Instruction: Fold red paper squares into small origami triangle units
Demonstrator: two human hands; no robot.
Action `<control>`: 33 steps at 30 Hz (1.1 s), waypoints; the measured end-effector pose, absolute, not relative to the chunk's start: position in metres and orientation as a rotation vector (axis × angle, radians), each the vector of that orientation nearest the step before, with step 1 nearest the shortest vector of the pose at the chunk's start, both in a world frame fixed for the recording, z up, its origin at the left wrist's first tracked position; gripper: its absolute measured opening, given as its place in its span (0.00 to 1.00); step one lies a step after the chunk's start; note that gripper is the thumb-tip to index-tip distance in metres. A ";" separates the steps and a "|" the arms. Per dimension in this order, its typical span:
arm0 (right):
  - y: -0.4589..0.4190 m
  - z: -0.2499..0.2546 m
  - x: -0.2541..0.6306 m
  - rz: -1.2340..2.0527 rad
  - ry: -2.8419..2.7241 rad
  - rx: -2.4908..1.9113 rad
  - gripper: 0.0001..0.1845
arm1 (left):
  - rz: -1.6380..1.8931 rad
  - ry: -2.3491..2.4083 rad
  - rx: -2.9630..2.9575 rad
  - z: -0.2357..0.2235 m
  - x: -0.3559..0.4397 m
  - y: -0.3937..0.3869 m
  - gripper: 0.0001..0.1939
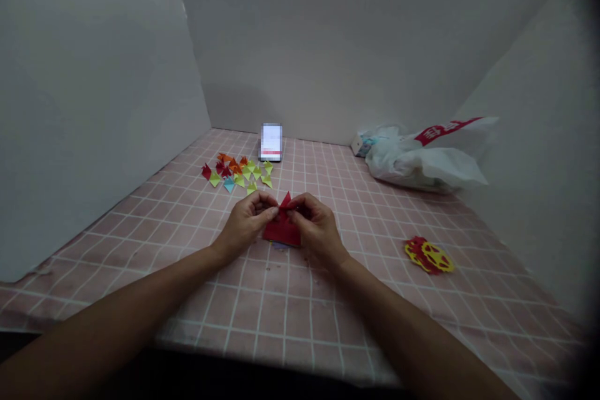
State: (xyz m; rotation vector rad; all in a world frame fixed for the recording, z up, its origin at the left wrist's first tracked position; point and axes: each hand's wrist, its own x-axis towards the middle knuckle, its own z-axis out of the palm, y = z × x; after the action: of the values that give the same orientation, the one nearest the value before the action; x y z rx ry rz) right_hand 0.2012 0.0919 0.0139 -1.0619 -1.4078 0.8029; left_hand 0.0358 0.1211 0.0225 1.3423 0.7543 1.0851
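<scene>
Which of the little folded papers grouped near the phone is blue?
The light blue one, on the group's near side between two yellow-green ones. Its colour sets it apart: the rest are red, orange or yellow-green.

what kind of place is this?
Likely an indoor craft spot, perhaps at home: a checked tablecloth between plain walls, small folded paper pieces, and a red sheet in both hands.
</scene>
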 end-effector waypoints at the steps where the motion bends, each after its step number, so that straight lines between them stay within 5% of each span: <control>1: 0.092 0.014 0.201 0.805 -1.403 -1.062 0.04 | 1.068 0.763 1.336 0.022 0.036 0.121 0.08; 14: 0.091 0.013 0.201 0.776 -1.439 -1.058 0.06 | 1.117 0.764 1.363 0.025 0.036 0.119 0.07; 33: 0.096 0.017 0.204 1.178 -1.290 -0.885 0.06 | 1.014 0.690 1.307 0.027 0.033 0.121 0.08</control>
State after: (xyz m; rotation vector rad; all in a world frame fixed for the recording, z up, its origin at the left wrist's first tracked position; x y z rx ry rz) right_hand 0.2042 0.0957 0.0168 -0.8847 -1.2897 1.1782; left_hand 0.0329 0.1213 0.0275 1.3073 0.6902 1.0136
